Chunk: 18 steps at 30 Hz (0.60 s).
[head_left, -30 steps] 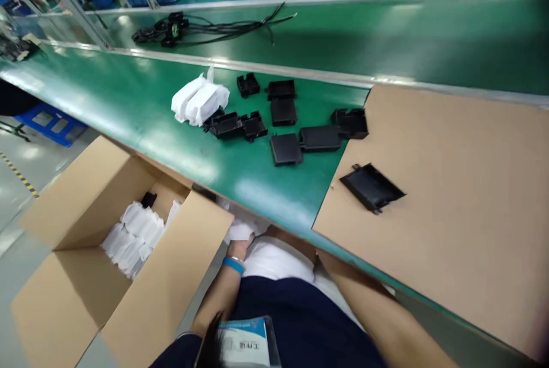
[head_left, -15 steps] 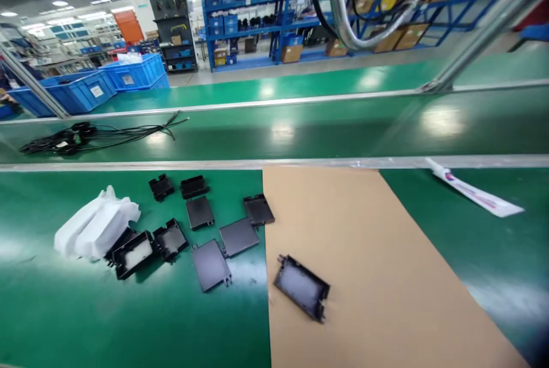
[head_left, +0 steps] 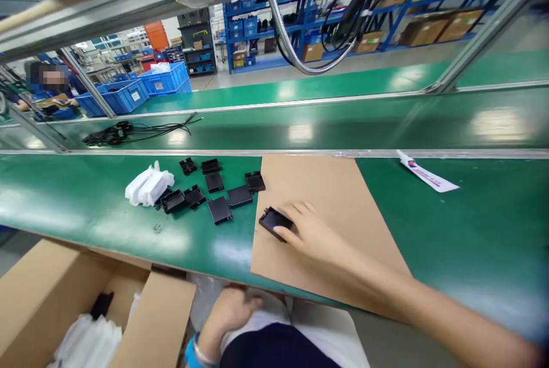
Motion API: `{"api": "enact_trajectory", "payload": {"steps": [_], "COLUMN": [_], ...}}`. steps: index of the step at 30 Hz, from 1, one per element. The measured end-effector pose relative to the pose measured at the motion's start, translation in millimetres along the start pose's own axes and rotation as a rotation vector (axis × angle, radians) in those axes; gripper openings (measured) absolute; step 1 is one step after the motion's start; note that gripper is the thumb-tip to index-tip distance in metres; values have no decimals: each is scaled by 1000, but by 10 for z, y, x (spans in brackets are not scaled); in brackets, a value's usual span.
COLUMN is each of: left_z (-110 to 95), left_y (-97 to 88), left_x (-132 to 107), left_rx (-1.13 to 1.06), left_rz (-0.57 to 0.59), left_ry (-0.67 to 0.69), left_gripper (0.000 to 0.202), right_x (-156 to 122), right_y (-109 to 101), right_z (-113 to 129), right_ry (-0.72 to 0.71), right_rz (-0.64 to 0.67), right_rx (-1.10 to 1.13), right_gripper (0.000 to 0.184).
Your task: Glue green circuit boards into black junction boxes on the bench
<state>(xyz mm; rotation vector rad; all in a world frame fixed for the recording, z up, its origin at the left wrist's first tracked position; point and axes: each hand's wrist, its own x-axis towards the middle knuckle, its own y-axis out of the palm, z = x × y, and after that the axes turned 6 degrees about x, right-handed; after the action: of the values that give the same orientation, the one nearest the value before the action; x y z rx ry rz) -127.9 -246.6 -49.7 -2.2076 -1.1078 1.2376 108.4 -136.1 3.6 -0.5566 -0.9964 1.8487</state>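
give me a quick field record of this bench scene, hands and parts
right hand: reaching over the brown cardboard sheet, fingers on a black plastic tray-shaped part
left hand: low at the person's lap, below the bench edge; what it holds cannot be told
loose parts: cluster of black plastic housings and flat covers on the green bench surface, left of the sheet
wrapping: white foam bundle beside the cluster
box: open cardboard carton at lower left with white wrapped pieces inside
far right: white tube lying on the green surface
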Motion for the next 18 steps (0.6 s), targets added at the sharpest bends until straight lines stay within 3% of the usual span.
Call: {"api": "enact_trajectory", "payload": {"steps": [2,3,5,7,9,11,13,16,18], "left_z": [-91,-163,-340,-508,-614,-641,-603,-490,-421], "left_y": [-173,-308,-643,-996,-1287,-1475,-1576,-1692,-1805], "left_x": [-240,-296,-229,63,464,820,1024,1051,1002], "left_rx": [-21,-8,98,299,352,326,265,124,-16], "left_rz": [103,90,-131,-468,-607,-620,-597,-598,-609], "left_ry": [143,228,334,291,194,152,146,155,151], "left_gripper": [44,45,38,36,56,69,68,57,43], "right_x": [400,548,744,866,994,1156,1316,1403,1307], "right_y": [1,-10,-53,-102,-139,-164,-182,-178,-128], "right_z": [-109,-162,-258,-337,-392,-430,-454,-451,-408], "right_ry": [-33,-59,-109,-166,-242,-332,-409,-431,-408], "right_rz": [66,104,149,159,149,129,121,123,121], "right_rx": [-24,-33,-50,-98,-147,-191,-232,-286,-304], "right_gripper": [23,15,13,17,22,26,26,20,21]}}
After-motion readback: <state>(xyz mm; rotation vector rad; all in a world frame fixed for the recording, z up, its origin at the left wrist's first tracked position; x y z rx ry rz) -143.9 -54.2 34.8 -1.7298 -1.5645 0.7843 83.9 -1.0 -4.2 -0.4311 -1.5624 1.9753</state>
